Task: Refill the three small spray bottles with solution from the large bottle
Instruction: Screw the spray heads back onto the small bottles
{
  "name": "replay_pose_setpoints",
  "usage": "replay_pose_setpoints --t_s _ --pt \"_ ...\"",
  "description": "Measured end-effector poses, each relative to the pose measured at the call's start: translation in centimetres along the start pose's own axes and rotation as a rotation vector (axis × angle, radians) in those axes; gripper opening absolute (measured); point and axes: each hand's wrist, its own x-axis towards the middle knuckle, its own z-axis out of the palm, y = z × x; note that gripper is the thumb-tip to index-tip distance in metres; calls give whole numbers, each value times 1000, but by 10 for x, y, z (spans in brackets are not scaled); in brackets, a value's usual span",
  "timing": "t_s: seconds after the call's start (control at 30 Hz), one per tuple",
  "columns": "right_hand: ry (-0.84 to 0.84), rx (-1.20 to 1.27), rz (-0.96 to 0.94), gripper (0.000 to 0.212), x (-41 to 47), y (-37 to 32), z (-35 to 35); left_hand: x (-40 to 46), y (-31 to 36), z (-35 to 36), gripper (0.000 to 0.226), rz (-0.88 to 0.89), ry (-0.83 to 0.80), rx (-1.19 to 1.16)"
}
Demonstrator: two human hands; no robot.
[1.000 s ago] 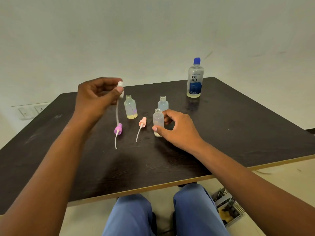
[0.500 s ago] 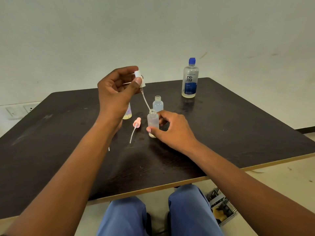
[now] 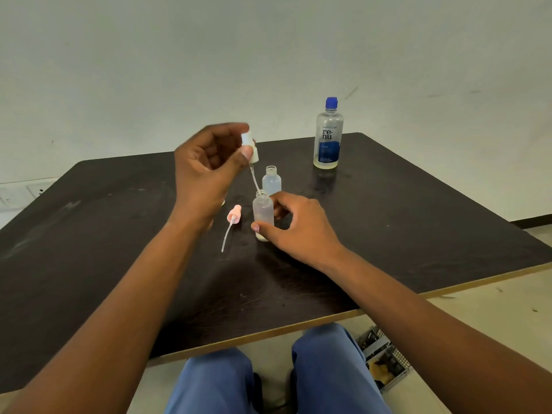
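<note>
Lowered white sprayer's (image 3: 250, 146) tube tip enters small bottle (image 3: 263, 213).

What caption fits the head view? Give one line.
Left hand threads white sprayer tube into small bottle steadied by right hand.

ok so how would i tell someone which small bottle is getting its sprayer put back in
Start at the large bottle with the blue cap at the table's far edge, then come toward the hands. Of the two open small bottles there, it is the nearer bottle, steadied by the right hand, with the white sprayer's tube entering its neck.
</note>
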Motion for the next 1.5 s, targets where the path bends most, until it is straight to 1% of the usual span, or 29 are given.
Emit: replay_pose_setpoints --t_s 0.17,0.27,0.37,0.53,0.63,0.8,0.9,0.97,1.03,1.13,1.23,1.3,1.4,1.5 --pt "9 13 -12 40 0 2 1 -17 -14 -2 27 -31 -88 3" --pt "11 4 -17 39 -1 1 2 -23 -16 0 18 -26 -97 11" --pt "13 -12 -36 38 -1 2 2 -29 -16 5 11 7 -120 99" --pt "17 -15 -53 45 -1 4 3 -34 -18 12 13 -2 -120 189" --pt "24 -9 -48 41 -2 3 2 -33 -21 13 10 -38 -113 182" --pt "22 4 -35 37 -3 1 0 -32 -23 5 26 -74 -77 191" --pt "29 17 -36 36 -4 1 0 -35 -24 7 20 -63 -98 198" --pt "28 11 -47 39 -4 2 0 -36 -23 9 18 -59 -112 228" --pt "29 -5 -51 45 -4 2 0 -37 -22 11 23 -46 -129 265" --pt "34 -7 -48 43 -3 3 1 -37 -22 10 33 -56 -139 247" --pt "31 -1 -42 42 -3 3 0 -38 -22 8 29 -91 -168 139" --pt "26 -6 -47 43 -3 2 0 -37 -22 8 22 -68 -175 182" --pt "18 -16 -42 45 -4 1 0 -36 -24 7 20 -44 -177 256" --pt "19 -2 -36 38 -4 2 -1 -35 -26 6 27 -59 -172 221"
